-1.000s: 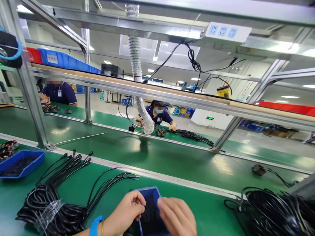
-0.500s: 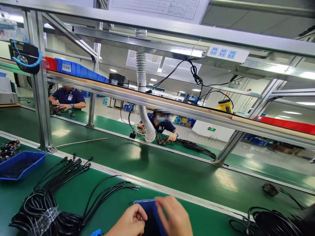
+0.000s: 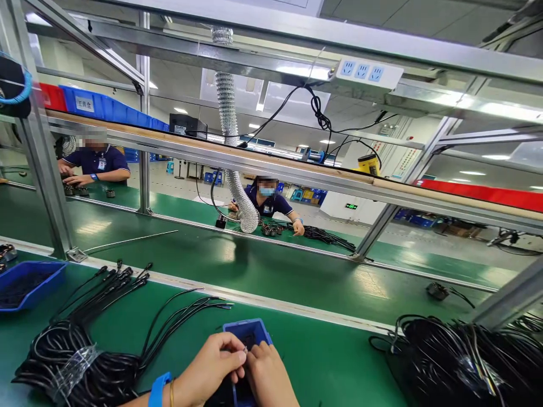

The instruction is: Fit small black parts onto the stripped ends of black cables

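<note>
Both my hands meet over a small blue bin (image 3: 247, 326) at the bottom middle of the view. My left hand (image 3: 218, 362), with a blue band on its wrist, is closed in a pinch on something too small to make out. Fingertips of my right hand (image 3: 268, 370) are drawn together against the left ones, and what they hold, if anything, is hidden. Small dark pieces show inside the bin behind my fingers. Left of my hands lies a taped bundle of black cables (image 3: 80, 362), its stripped ends pointing toward the bin.
A blue tray (image 3: 31, 288) of dark pieces sits at far left. Another black cable pile (image 3: 449, 362) lies at right, below a motor-like part (image 3: 436, 291). A metal frame with a shelf (image 3: 263, 164) and a flexible duct (image 3: 241, 209) stand ahead. Two co-workers sit beyond.
My right hand has come from the bin's right side to meet my left hand's fingertips. The view has shifted right, showing more of the right cable pile.
</note>
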### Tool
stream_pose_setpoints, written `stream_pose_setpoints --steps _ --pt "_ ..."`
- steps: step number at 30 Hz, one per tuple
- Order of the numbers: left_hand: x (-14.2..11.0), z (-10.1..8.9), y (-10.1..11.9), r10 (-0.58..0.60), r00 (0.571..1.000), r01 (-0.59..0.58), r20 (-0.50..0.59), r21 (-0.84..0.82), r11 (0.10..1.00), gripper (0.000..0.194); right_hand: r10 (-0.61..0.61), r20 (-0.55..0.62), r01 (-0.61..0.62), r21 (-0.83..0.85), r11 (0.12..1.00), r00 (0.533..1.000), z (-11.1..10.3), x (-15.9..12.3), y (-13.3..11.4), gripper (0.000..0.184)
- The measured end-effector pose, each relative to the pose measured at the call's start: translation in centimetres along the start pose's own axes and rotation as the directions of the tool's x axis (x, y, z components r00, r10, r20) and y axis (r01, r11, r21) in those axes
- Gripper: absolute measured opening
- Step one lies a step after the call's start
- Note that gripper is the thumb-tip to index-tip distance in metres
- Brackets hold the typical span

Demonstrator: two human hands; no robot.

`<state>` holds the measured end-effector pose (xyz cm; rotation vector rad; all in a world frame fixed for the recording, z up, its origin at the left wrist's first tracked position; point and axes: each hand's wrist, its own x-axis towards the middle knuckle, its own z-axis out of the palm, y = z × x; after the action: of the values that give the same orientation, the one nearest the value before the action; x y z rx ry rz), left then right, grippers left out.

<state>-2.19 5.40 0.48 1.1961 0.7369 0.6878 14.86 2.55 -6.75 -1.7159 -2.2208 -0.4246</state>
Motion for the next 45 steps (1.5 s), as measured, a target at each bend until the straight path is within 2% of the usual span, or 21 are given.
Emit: stream_pose_setpoints --steps 4,7,9,10,11,12,14,16,17,20,23,25,35,41,45 --pt "0.1 0.0 0.4 0.011 1.000 -0.011 0.013 0.023 1.000 0.037 0.035 -0.022 -0.034 0.043 0.999 0.999 -0.6 0.1 -0.2 0.019" --pt "0.0 0.2 1.0 0.025 1.000 -0.025 -0.001 0.021 0.999 0.031 0.050 -0.030 -0.047 0.094 0.994 0.998 -1.6 -0.2 -0.3 0.020" --pt "-0.2 0.2 1.2 0.013 1.000 -0.012 -0.021 0.004 1.000 0.028 0.068 -0.045 -0.059 0.183 0.981 0.997 -2.5 -0.4 -0.3 0.020" --pt "-0.3 0.3 1.2 0.001 1.000 -0.001 -0.028 -0.004 1.000 0.027 0.102 -0.067 -0.079 0.280 0.957 0.993 -2.9 -0.5 -0.4 0.020" --pt "-0.3 0.3 1.2 -0.012 0.999 0.012 -0.031 -0.007 1.000 0.027 0.161 -0.090 -0.111 0.409 0.906 0.983 -3.3 -0.6 -0.5 0.020" --pt "-0.3 0.3 1.2 -0.024 0.999 0.024 -0.030 -0.003 1.000 0.028 0.240 -0.096 -0.149 0.554 0.819 0.966 -3.6 -0.7 -0.5 0.020" --pt "-0.3 0.3 1.0 -0.041 0.999 0.041 -0.014 0.025 0.999 0.028 0.397 -0.017 -0.228 0.794 0.563 0.918 -4.1 -0.8 -0.7 0.026" --pt "-0.3 0.3 0.7 -0.042 0.999 0.041 0.006 0.055 0.998 0.029 0.462 0.104 -0.288 0.893 0.347 0.880 -4.5 -0.9 -0.9 0.033" --pt "-0.2 0.2 0.5 -0.038 0.999 0.037 0.014 0.065 0.997 0.029 0.468 0.150 -0.304 0.912 0.274 0.871 -4.6 -0.8 -1.0 0.036" --pt "-0.2 0.2 0.2 -0.023 0.999 0.021 0.028 0.079 0.997 0.029 0.529 0.173 -0.295 0.943 0.155 0.831 -5.1 -0.7 -1.7 0.039" --pt "-0.3 0.2 0.2 -0.024 0.999 0.022 0.026 0.082 0.996 0.029 0.629 0.164 -0.269 0.960 0.075 0.760 -5.6 -0.4 -2.5 0.039" --pt "-0.3 0.2 0.2 -0.028 0.999 0.026 0.024 0.084 0.996 0.029 0.649 0.177 -0.263 0.964 0.037 0.740 -5.9 -0.3 -2.8 0.040" --pt "-0.3 0.1 0.4 -0.028 0.999 0.026 0.022 0.088 0.996 0.028 0.654 0.238 -0.276 0.960 -0.046 0.718 -6.1 0.0 -3.1 0.045" --pt "-0.2 0.1 0.1 -0.018 1.000 0.018 0.012 0.063 0.998 0.031 0.628 0.234 -0.283 0.959 -0.024 0.742 -5.9 -0.1 -3.2 0.042" --pt "-0.1 0.3 0.2 -0.029 0.999 0.029 -0.014 0.011 1.000 0.037 0.630 0.194 -0.286 0.957 0.046 0.752 -4.9 -0.4 -3.3 0.039"
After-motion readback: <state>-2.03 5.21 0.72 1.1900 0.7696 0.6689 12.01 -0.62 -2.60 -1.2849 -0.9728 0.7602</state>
